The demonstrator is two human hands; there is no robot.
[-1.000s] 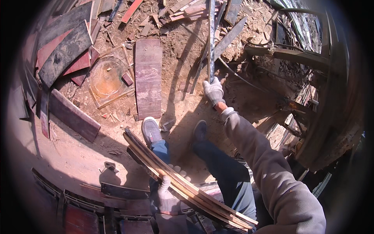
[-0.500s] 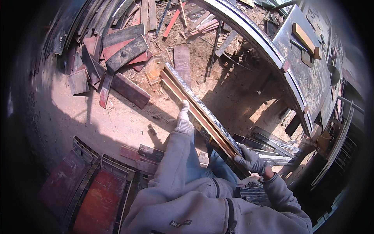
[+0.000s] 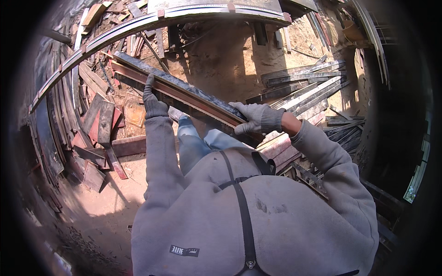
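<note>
A long stack of narrow wooden planks (image 3: 191,93) lies aslant in front of my body, its far end up to the left and its near end down to the right. Dark, scuffed faces and reddish-brown edges show along it. Gripping the stack toward its left part is my gloved left hand (image 3: 153,101), thumb up over the side. Around the right end, my gloved right hand (image 3: 258,117) is closed with its fingers over the edge. The undersides of both hands are hidden by the planks.
A long bench edge with a measuring strip (image 3: 193,12) curves across the top. To the right lies a pile of dark and pale planks (image 3: 304,87). Scrap boards (image 3: 99,122) are heaped at the left on sandy ground (image 3: 225,55).
My view and body have turned to the right, so the bench edge now spans the top and the plank pile shows more fully. Both hands still hold the planks, which now lie less steeply.
</note>
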